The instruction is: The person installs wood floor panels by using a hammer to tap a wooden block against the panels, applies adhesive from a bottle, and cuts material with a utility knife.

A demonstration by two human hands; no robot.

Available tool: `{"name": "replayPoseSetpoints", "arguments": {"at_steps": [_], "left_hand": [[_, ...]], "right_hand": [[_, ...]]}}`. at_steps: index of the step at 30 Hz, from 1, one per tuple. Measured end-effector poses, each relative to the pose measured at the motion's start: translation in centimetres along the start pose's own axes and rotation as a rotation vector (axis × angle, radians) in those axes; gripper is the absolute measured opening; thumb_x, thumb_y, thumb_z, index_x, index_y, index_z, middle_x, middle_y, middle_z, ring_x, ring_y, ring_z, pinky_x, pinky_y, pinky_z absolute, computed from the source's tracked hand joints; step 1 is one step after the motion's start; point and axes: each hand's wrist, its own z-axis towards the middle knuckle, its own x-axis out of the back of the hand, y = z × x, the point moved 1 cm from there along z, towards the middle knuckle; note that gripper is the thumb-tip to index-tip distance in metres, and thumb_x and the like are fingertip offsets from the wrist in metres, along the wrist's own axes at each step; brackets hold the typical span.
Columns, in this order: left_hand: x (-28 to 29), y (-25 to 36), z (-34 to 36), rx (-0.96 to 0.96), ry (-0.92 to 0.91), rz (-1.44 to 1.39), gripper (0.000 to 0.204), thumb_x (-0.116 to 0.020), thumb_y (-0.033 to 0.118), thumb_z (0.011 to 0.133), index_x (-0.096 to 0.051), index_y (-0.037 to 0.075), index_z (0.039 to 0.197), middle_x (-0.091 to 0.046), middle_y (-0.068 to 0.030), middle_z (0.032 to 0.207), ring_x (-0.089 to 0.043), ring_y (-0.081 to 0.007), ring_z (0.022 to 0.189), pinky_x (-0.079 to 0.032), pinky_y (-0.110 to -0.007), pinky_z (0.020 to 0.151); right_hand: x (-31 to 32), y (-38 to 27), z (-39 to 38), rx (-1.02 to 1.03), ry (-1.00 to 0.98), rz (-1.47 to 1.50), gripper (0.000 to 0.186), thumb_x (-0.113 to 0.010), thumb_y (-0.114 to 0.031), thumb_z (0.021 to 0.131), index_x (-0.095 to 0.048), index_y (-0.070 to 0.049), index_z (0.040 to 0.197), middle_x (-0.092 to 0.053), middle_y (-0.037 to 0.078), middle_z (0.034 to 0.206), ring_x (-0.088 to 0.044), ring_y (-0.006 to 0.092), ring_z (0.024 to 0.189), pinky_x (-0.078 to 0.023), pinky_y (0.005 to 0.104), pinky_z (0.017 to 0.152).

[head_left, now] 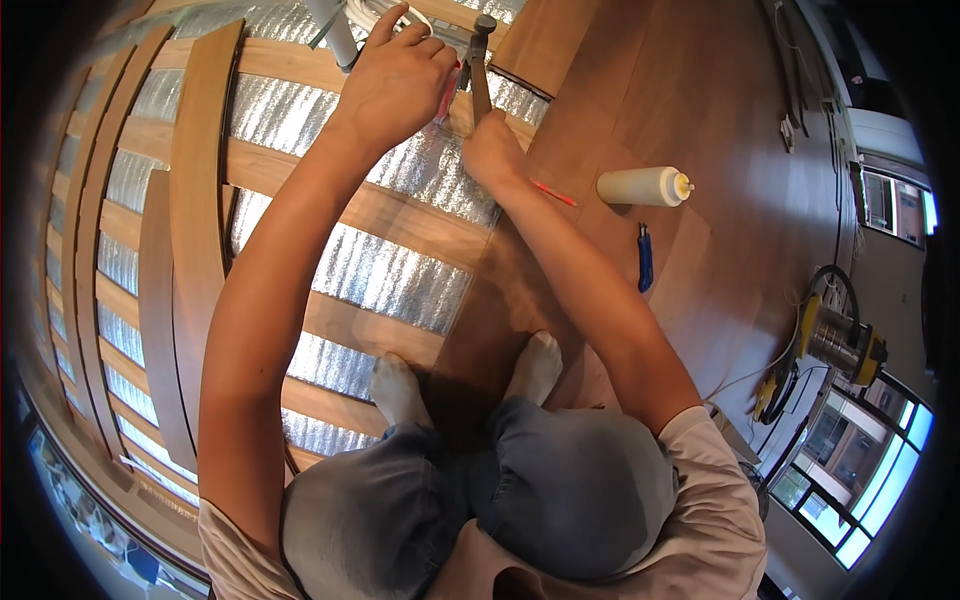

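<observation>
My right hand (493,150) is closed round the wooden handle of a claw hammer (480,85), its metal head upward in the picture. Close beside it on the left, my left hand (400,80) is bent over a red object (450,92). Only a narrow strip of that red piece shows past the hand, so its kind is hidden. Both hands are above the boundary between wooden battens (390,220) over silvery foil (385,275) and the laid brown floorboards (640,110). A red pencil-like stick (555,193) lies near my right forearm.
On the laid boards are a pale squeeze bottle (645,187) and a blue utility knife (645,258). Loose planks (205,150) lie across the battens at left. A white cable coil (385,12) and grey pipe (332,30) are at the far end. A yellow-black vacuum (835,335) stands right.
</observation>
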Motion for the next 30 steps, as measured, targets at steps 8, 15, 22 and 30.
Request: {"name": "replayPoseSetpoints", "arguments": {"at_steps": [8, 15, 22, 30], "left_hand": [[-0.3, 0.1, 0.1, -0.008, 0.046, -0.009, 0.017, -0.06, 0.015, 0.093, -0.07, 0.006, 0.103, -0.071, -0.0051, 0.099, -0.062, -0.0248, 0.111, -0.032, -0.048, 0.117], [-0.3, 0.4, 1.5, 0.005, -0.028, -0.069, 0.012, -0.06, 0.015, 0.094, -0.069, 0.008, 0.098, -0.069, -0.0024, 0.093, -0.062, -0.0224, 0.104, -0.03, -0.048, 0.119], [-0.2, -0.8, 1.5, -0.051, -0.236, -0.004, 0.015, -0.06, 0.011, 0.088, -0.068, 0.006, 0.1, -0.067, -0.006, 0.095, -0.062, -0.0239, 0.107, -0.029, -0.05, 0.12], [1.5, 4.5, -1.7, -0.286, -0.137, -0.043, 0.034, -0.056, 0.013, 0.091, -0.067, -0.003, 0.119, -0.063, -0.0146, 0.128, -0.051, -0.0299, 0.132, -0.032, -0.044, 0.12]], "right_hand": [[-0.4, -0.1, 2.6, -0.023, -0.15, 0.02, 0.047, -0.069, -0.026, 0.091, -0.049, 0.013, 0.109, -0.069, 0.033, 0.1, -0.072, 0.043, 0.095, -0.057, 0.047, 0.084], [0.6, 2.2, 6.4, 0.047, -0.229, -0.037, 0.035, -0.07, -0.013, 0.081, -0.06, 0.017, 0.096, -0.07, 0.025, 0.077, -0.073, 0.0332, 0.065, -0.058, 0.0393, 0.06], [4.9, 1.7, 7.8, 0.06, -0.495, 0.203, 0.02, -0.053, -0.002, 0.087, -0.059, 0.009, 0.071, -0.061, 0.013, 0.061, -0.061, 0.0215, 0.047, -0.049, 0.0357, 0.044], [6.3, 1.6, 6.8, -0.079, -0.608, 0.469, 0.019, -0.054, -0.002, 0.087, -0.057, 0.011, 0.072, -0.063, 0.018, 0.066, -0.065, 0.0264, 0.053, -0.053, 0.0424, 0.05]]}}
